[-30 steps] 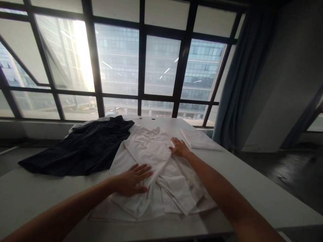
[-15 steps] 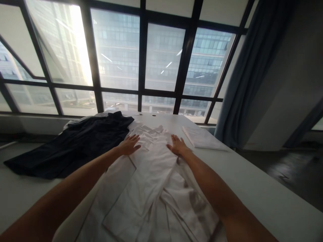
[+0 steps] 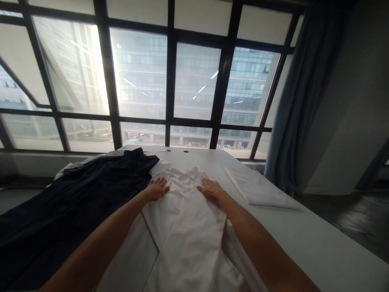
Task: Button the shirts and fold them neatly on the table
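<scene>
Well, from where I stand, a white shirt (image 3: 190,247) lies lengthwise on the pale bench (image 3: 279,235), its collar (image 3: 187,173) toward the window (image 3: 197,81). The left hand (image 3: 157,189) rests flat near one shoulder, the right hand (image 3: 210,189) near the other, with fingers stretched out and slightly spread against the fabric. To the left, a dark garment (image 3: 85,190) sprawls alongside, partly hidden by the left forearm (image 3: 112,231). To the right, apart from the right hand, sits a folded white cloth (image 3: 261,188).
</scene>
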`<state>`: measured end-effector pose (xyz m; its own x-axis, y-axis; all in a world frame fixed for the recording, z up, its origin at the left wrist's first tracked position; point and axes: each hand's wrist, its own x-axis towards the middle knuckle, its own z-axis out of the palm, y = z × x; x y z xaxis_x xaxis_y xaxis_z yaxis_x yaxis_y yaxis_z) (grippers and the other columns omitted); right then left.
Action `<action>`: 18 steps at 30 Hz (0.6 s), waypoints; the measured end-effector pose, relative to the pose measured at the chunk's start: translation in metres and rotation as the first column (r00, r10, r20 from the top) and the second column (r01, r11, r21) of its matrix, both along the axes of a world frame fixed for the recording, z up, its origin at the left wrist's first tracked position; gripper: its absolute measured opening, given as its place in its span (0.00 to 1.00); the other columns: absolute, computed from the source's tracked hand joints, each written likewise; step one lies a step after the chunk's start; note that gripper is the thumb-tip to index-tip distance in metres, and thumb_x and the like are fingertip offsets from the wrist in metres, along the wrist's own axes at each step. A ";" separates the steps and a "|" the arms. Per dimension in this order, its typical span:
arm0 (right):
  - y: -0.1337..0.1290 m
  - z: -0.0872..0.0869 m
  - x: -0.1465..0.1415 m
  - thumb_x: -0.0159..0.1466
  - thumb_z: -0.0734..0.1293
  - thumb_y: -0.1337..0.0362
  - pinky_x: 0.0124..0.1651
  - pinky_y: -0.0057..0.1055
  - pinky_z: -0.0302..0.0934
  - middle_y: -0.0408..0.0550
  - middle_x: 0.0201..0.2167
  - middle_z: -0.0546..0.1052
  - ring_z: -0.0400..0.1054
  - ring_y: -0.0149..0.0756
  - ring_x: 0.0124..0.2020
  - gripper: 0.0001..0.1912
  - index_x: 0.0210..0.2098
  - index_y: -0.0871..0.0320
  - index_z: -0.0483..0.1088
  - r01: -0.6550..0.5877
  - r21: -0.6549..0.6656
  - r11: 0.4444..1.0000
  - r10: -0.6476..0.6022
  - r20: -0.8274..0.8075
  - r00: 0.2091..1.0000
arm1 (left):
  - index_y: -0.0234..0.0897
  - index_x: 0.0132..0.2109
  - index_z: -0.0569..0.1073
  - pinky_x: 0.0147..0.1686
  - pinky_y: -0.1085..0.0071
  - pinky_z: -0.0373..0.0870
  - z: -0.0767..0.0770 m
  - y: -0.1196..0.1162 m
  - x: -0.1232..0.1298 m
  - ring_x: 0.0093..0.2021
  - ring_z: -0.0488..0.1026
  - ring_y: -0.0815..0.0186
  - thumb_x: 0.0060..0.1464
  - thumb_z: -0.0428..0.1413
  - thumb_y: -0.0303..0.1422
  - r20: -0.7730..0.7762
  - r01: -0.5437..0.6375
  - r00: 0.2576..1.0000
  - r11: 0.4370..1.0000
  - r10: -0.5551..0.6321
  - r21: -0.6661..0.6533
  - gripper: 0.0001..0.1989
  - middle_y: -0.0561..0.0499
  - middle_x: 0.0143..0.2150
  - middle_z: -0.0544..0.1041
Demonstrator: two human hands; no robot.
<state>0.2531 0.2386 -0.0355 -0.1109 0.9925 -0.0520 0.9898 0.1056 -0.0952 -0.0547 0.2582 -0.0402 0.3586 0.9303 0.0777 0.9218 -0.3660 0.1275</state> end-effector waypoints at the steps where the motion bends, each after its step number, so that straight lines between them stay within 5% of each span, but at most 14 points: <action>1: 0.007 -0.001 -0.001 0.68 0.48 0.45 0.68 0.47 0.32 0.54 0.70 0.49 0.40 0.42 0.70 0.36 0.69 0.59 0.49 -0.005 0.036 0.999 0.005 0.002 1.000 | 0.38 0.68 0.55 0.64 0.48 0.47 -0.003 0.006 0.001 0.70 0.47 0.51 0.63 0.40 0.50 -0.014 0.005 1.000 0.999 -0.005 -0.036 0.33 0.40 0.71 0.50; 4: 0.026 -0.003 -0.001 0.69 0.47 0.46 0.69 0.46 0.29 0.52 0.71 0.44 0.35 0.39 0.71 0.36 0.70 0.60 0.45 0.026 0.103 0.994 -0.025 -0.016 1.000 | 0.39 0.68 0.55 0.65 0.49 0.45 -0.006 0.022 0.007 0.71 0.43 0.53 0.64 0.38 0.49 -0.005 -0.012 1.000 1.000 0.012 -0.016 0.31 0.42 0.72 0.47; 9: 0.050 -0.009 0.005 0.68 0.47 0.42 0.68 0.49 0.35 0.50 0.72 0.41 0.35 0.43 0.71 0.38 0.70 0.56 0.46 0.049 -0.041 0.998 -0.052 -0.074 0.996 | 0.37 0.68 0.55 0.65 0.47 0.43 -0.009 0.042 0.011 0.71 0.43 0.51 0.64 0.37 0.48 -0.027 -0.040 0.999 0.998 0.039 -0.045 0.31 0.41 0.72 0.47; 12: 0.060 -0.011 0.012 0.69 0.45 0.45 0.67 0.48 0.38 0.49 0.71 0.44 0.38 0.44 0.71 0.33 0.68 0.51 0.51 0.102 -0.028 0.994 -0.104 -0.097 0.990 | 0.37 0.65 0.62 0.64 0.54 0.50 -0.014 0.047 0.008 0.69 0.52 0.54 0.66 0.38 0.44 0.044 -0.047 0.998 0.999 0.047 0.002 0.27 0.41 0.69 0.56; 16: 0.065 -0.017 0.019 0.70 0.47 0.48 0.67 0.54 0.33 0.49 0.72 0.42 0.35 0.47 0.71 0.31 0.70 0.48 0.46 0.167 -0.047 0.985 -0.170 -0.096 0.981 | 0.35 0.56 0.71 0.57 0.60 0.62 -0.015 0.049 0.007 0.60 0.66 0.54 0.65 0.41 0.38 0.193 -0.212 0.966 0.953 0.171 0.217 0.21 0.40 0.59 0.70; 18: 0.067 -0.018 0.022 0.69 0.52 0.49 0.67 0.51 0.38 0.49 0.70 0.49 0.42 0.47 0.70 0.29 0.67 0.48 0.53 0.166 -0.002 0.986 -0.165 -0.151 0.975 | 0.33 0.54 0.73 0.55 0.60 0.63 -0.012 0.052 0.008 0.57 0.68 0.53 0.64 0.44 0.36 0.287 -0.302 0.929 0.926 0.232 0.226 0.20 0.39 0.55 0.74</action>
